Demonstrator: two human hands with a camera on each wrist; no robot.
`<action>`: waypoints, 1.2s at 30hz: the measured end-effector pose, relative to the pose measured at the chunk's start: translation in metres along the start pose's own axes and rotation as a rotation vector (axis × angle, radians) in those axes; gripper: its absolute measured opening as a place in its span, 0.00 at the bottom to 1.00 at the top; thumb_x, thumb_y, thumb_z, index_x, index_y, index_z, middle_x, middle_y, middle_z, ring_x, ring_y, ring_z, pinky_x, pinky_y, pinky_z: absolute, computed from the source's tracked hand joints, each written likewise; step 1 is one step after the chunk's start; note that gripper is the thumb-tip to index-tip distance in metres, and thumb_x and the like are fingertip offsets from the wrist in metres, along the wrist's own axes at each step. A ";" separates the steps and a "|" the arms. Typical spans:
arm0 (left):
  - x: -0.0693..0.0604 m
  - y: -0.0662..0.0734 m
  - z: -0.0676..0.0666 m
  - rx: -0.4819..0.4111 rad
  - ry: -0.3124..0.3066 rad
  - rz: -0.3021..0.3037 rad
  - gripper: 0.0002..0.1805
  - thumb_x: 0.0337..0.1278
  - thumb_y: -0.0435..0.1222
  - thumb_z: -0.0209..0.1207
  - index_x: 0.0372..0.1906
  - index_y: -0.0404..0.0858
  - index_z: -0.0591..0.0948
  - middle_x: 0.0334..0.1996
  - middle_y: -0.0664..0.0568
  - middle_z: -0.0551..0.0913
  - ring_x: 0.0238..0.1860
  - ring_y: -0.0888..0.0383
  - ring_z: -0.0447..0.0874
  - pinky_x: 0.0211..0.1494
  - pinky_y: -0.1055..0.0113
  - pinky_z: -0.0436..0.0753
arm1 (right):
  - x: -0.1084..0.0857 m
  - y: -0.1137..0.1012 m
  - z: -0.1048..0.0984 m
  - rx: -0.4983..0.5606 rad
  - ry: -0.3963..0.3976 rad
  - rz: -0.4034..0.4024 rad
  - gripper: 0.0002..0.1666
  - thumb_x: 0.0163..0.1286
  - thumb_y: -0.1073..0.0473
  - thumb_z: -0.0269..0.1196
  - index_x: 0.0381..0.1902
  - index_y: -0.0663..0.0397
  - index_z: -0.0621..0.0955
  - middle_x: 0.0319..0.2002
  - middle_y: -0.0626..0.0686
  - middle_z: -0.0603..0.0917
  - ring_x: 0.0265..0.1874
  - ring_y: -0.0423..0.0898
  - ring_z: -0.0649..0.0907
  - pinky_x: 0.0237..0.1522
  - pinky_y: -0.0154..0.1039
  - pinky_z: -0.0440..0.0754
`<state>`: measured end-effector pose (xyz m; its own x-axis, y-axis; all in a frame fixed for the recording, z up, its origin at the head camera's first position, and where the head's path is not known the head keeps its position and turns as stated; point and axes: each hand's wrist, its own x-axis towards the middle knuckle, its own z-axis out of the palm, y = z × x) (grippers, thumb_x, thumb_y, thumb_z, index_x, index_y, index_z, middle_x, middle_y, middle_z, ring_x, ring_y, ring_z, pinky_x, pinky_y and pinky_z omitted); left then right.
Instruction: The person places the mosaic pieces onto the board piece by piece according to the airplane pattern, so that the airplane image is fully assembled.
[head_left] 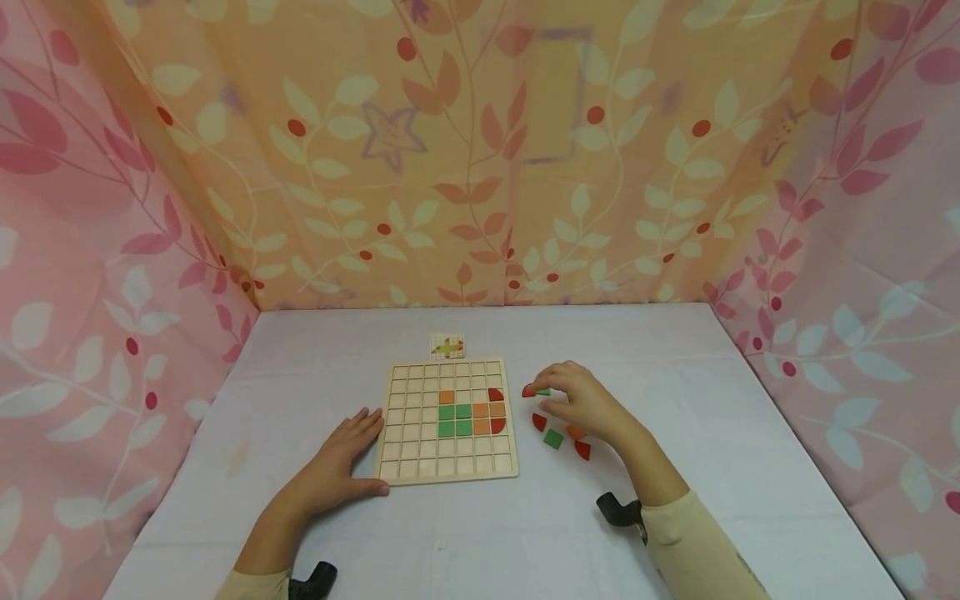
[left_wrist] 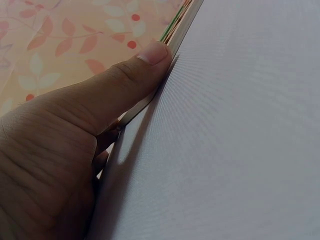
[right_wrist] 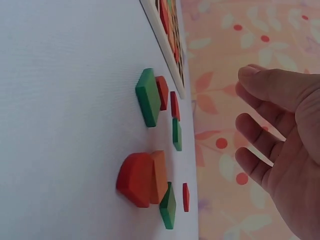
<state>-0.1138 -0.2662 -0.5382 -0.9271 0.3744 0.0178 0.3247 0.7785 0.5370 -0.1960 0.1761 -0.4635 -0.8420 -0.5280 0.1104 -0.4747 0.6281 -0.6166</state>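
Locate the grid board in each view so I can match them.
Head: the grid board lies below centre, slightly left.
Left wrist: its edge runs through the upper middle, touched by the left hand.
Right wrist: part of it shows at top middle, cut off.
Shared landmark: the floral cloth.

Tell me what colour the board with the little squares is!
The board is pale beige; the head view shows it best.

I can see a pale beige left sleeve [head_left: 253,586] low and left in the frame, a matching right sleeve [head_left: 697,550] at lower right, and a stubby, blunt-ended black fitting [head_left: 618,509] beside each cuff [head_left: 669,510].
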 end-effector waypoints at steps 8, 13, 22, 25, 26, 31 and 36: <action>0.000 0.000 0.000 -0.007 0.002 0.000 0.66 0.36 0.66 0.75 0.80 0.39 0.62 0.82 0.52 0.56 0.83 0.45 0.46 0.83 0.46 0.46 | -0.004 0.015 0.011 0.048 -0.064 0.033 0.16 0.70 0.63 0.66 0.54 0.46 0.88 0.55 0.40 0.84 0.63 0.48 0.77 0.67 0.56 0.76; 0.000 0.001 0.000 -0.014 -0.005 -0.008 0.66 0.36 0.66 0.75 0.80 0.38 0.62 0.82 0.52 0.56 0.83 0.45 0.45 0.83 0.43 0.46 | -0.004 0.022 0.018 0.065 -0.107 -0.005 0.16 0.68 0.67 0.67 0.51 0.48 0.88 0.53 0.39 0.86 0.61 0.48 0.78 0.65 0.54 0.79; -0.001 0.001 0.002 -0.017 -0.009 -0.023 0.67 0.34 0.68 0.74 0.80 0.38 0.62 0.82 0.52 0.55 0.83 0.45 0.45 0.83 0.44 0.46 | -0.005 0.028 0.022 0.024 -0.170 -0.013 0.19 0.68 0.69 0.67 0.51 0.43 0.88 0.52 0.38 0.86 0.57 0.45 0.79 0.63 0.51 0.79; -0.001 0.001 0.002 -0.018 -0.009 -0.027 0.67 0.34 0.68 0.73 0.80 0.39 0.62 0.82 0.52 0.55 0.83 0.46 0.45 0.83 0.43 0.46 | -0.005 0.031 0.023 0.031 -0.186 -0.010 0.19 0.68 0.69 0.67 0.51 0.42 0.88 0.51 0.37 0.86 0.56 0.43 0.79 0.61 0.49 0.79; -0.001 0.001 0.002 -0.019 -0.009 -0.026 0.67 0.34 0.68 0.73 0.80 0.38 0.62 0.82 0.52 0.55 0.83 0.46 0.45 0.83 0.43 0.46 | -0.005 0.032 0.023 0.033 -0.188 -0.010 0.19 0.68 0.69 0.67 0.51 0.42 0.88 0.51 0.37 0.86 0.55 0.43 0.79 0.61 0.48 0.79; -0.001 0.002 0.000 -0.024 -0.013 -0.024 0.66 0.35 0.66 0.75 0.80 0.39 0.62 0.82 0.51 0.55 0.83 0.45 0.44 0.83 0.45 0.45 | -0.004 0.035 0.024 0.015 -0.187 -0.015 0.18 0.68 0.68 0.67 0.50 0.42 0.89 0.51 0.36 0.86 0.54 0.42 0.79 0.60 0.47 0.80; -0.001 0.003 -0.001 -0.027 -0.012 -0.018 0.65 0.37 0.64 0.76 0.80 0.38 0.62 0.82 0.51 0.56 0.83 0.45 0.45 0.84 0.48 0.45 | -0.002 0.033 0.024 -0.012 -0.183 0.001 0.17 0.68 0.66 0.69 0.50 0.41 0.89 0.51 0.36 0.86 0.54 0.41 0.78 0.60 0.47 0.78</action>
<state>-0.1125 -0.2649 -0.5355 -0.9305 0.3662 -0.0020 0.3024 0.7715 0.5597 -0.2041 0.1838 -0.5028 -0.7821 -0.6222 -0.0343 -0.4781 0.6345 -0.6074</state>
